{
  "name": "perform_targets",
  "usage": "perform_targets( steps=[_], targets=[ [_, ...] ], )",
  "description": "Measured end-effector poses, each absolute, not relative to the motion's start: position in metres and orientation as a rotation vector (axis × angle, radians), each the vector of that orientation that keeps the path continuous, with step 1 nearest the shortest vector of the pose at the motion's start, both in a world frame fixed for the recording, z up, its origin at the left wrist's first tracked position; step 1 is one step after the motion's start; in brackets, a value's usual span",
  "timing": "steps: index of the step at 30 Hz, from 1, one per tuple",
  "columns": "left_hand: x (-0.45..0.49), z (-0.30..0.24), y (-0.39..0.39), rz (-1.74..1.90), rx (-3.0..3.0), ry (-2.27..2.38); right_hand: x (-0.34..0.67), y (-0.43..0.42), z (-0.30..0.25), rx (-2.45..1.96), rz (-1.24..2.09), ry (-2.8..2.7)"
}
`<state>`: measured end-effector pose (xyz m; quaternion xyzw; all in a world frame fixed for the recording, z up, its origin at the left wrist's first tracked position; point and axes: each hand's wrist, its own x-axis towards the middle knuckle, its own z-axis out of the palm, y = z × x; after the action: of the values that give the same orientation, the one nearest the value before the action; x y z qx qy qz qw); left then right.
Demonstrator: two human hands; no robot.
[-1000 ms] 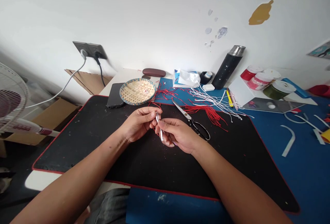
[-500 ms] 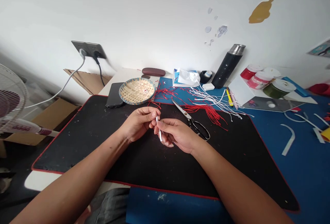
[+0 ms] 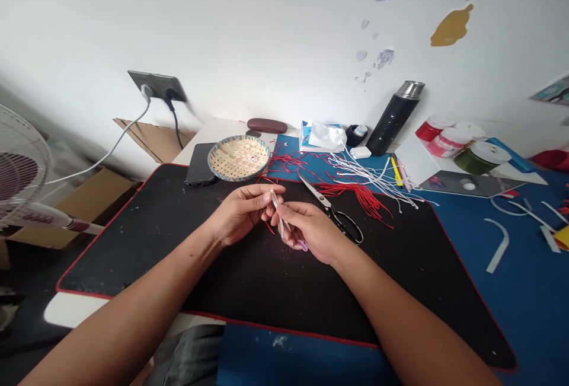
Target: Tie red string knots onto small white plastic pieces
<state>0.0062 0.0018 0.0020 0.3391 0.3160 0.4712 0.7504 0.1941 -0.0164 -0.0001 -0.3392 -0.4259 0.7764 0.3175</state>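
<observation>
Over the black mat my left hand (image 3: 242, 213) is closed, with thumb and forefinger pinching the top of a narrow white strip (image 3: 281, 227). My right hand (image 3: 311, 229) meets it from the right, its thumb pressed against the same strip. The strip's lower part slants down in front of the right fingers. A small purple piece (image 3: 303, 245) pokes out under the right hand; what it belongs to is hidden. Below the hands a bit of red cord (image 3: 270, 227) shows. Scissors (image 3: 331, 208) with black handles lie just beyond the right hand.
A woven basket (image 3: 239, 158) partly covers a dark phone (image 3: 199, 165). Behind the scissors lie red cords (image 3: 371, 199) and white cords (image 3: 373, 174). A black flask (image 3: 395, 118) and thread spools (image 3: 482, 158) stand at the back right. A fan (image 3: 22, 166) is at the left.
The white strip now tilts more, with its lower end further right. The purple piece has come into sight under the right hand, and the red cord bit below the left. The view has shifted slightly.
</observation>
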Motion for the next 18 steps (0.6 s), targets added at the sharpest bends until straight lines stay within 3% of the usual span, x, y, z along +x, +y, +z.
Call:
perform_targets(
  steps=[10,18],
  targets=[
    [0.0067,0.0024,0.0022,1.022,0.756,0.668,0.1937,-0.0167,0.0018,-0.868,2.06,-1.13],
    [0.0063,0.003,0.002,1.063,0.855,0.763,0.1922,-0.0183,0.0031,-1.014,1.776,-1.46]
  ],
)
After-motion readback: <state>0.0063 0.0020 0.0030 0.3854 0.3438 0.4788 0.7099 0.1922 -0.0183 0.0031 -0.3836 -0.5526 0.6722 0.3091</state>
